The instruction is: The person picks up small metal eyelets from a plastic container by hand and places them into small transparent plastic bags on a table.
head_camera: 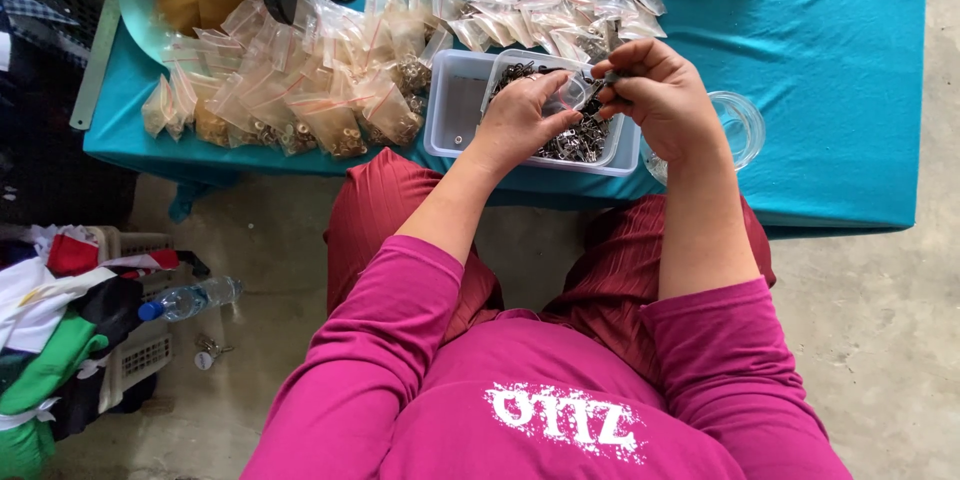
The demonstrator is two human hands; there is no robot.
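Teal-clothed table (820, 60), white tray (452, 105) of metal bits just ahead.
Small clear bag (568, 93) pinched by left hand (520, 120); right hand (655, 95) closed on small part, both over tray.

My bench (830, 60) wears a plain teal cloth. My sleeves (380, 340) are bright magenta, with a cracked white print across the shirt, and my trousers (380, 210) are dark red with fine ribbing. The tray (450, 110) is pale grey-white, its small metal parts (580, 140) silvery. The far left bags (300, 90) are clear, holding brassy gold bits. The bowl (745, 125) at right is clear glass. The floor (880, 340) is mottled grey. The bottle (195, 298) is clear with a blue cap.
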